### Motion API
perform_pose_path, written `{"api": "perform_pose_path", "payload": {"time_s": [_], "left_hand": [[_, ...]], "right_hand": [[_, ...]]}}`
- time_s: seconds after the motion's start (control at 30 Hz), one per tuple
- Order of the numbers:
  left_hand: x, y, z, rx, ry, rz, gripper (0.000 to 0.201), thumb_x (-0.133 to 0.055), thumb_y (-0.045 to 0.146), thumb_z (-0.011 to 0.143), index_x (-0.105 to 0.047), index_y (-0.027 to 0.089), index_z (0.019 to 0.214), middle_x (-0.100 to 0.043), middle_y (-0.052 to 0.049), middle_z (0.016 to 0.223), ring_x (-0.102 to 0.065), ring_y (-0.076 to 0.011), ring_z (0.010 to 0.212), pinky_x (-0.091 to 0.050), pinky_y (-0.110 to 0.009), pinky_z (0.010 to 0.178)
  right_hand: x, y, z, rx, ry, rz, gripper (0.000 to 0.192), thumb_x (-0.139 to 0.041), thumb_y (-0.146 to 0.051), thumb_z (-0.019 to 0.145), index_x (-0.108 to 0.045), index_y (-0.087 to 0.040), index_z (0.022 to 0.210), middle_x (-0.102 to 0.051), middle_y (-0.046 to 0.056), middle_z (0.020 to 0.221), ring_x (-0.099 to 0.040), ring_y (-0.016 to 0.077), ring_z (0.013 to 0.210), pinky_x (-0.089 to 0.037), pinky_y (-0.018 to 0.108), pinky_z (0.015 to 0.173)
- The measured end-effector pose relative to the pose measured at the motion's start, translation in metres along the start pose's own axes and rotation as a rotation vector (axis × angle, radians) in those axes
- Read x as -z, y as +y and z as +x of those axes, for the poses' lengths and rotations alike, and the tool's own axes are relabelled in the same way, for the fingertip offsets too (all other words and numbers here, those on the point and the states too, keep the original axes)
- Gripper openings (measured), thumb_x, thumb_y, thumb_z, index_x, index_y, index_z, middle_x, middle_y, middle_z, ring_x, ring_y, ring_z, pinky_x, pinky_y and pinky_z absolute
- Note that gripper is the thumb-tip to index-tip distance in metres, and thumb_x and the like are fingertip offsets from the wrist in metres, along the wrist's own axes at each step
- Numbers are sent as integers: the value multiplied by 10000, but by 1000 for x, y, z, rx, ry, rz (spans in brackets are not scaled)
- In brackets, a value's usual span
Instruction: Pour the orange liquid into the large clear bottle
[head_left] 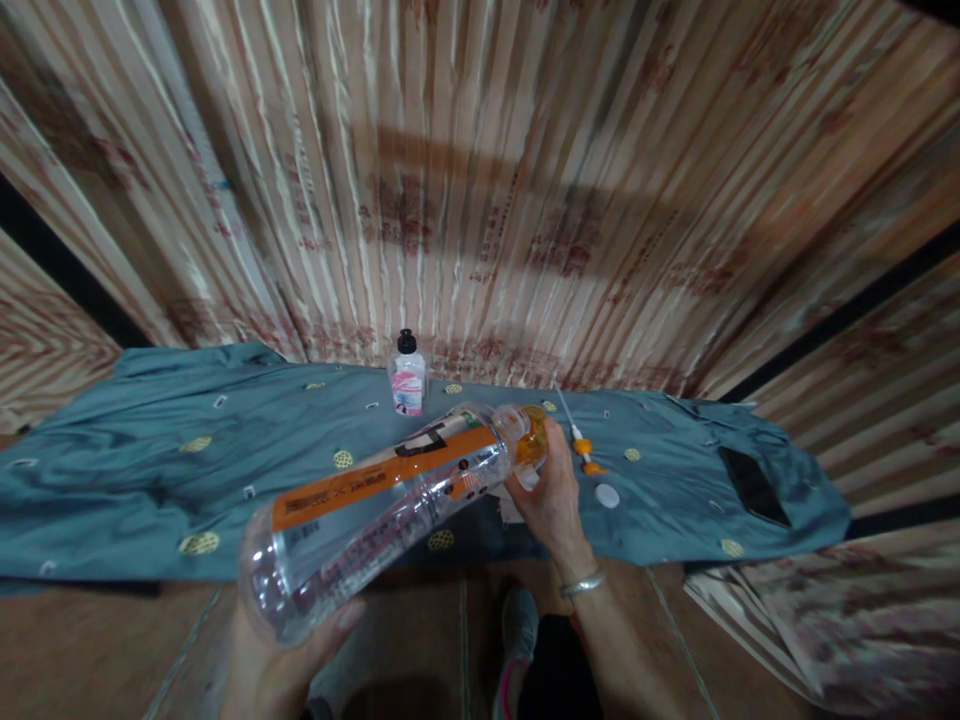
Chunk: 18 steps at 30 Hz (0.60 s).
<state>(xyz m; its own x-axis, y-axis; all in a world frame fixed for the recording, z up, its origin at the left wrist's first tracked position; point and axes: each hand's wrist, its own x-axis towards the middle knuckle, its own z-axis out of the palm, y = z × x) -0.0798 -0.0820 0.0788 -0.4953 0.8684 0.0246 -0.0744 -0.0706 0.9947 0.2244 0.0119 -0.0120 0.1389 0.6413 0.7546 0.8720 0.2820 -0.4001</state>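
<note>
A large clear plastic bottle (390, 510) with an orange and silver label lies tilted across my view, its base low on the left and its neck up on the right. My left hand (281, 650) is wrapped round the base end. At the neck, my right hand (551, 495) is closed on a small see-through container (531, 436) with an amber tint. The container meets the bottle's mouth; the exact join is hard to make out. Beyond my right hand lie a pump dispenser top (583, 450) with a long white tube and a round white cap (607, 496).
A small bottle (407, 378) with a black cap and pink label stands at the back of the cloth-covered table (150, 460). On the right lies a black phone (754, 485). A pleated curtain (480, 200) hangs behind.
</note>
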Motion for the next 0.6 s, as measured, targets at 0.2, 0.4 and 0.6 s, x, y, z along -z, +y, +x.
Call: {"api": "perform_pose_path", "payload": {"time_s": [0.2,0.4,0.6], "left_hand": [[-4,14,-2,87,14,-61,1200,-1118,495,282,-693,305,1388,-807,-79,1295,-723,-551,1387,-359,-728,1404],[-3,13,-3,68,12,-44,1152,-1103,506,342,-687,288,1393,-801,-100,1329,-703,-544,1423,-385,-720,1392],[1,8,-1,24,3,7,1134,-1091,595,380,-704,314,1408,-807,-89,1342,-712,-526,1426,-414,-699,1385]], "right_hand": [[1,1,0,33,9,-10,884,-757,-327,1034,-338,-223,1805,-652,232,1676,-644,393,1594,-587,674,1296],[0,2,-1,30,-5,-7,901,-766,-331,1031,-328,-223,1811,-637,239,1694,-635,400,1601,-561,692,1315],[0,2,0,25,-3,-12,913,-770,-338,1025,-329,-220,1815,-639,240,1696,-643,404,1593,-573,695,1304]]}}
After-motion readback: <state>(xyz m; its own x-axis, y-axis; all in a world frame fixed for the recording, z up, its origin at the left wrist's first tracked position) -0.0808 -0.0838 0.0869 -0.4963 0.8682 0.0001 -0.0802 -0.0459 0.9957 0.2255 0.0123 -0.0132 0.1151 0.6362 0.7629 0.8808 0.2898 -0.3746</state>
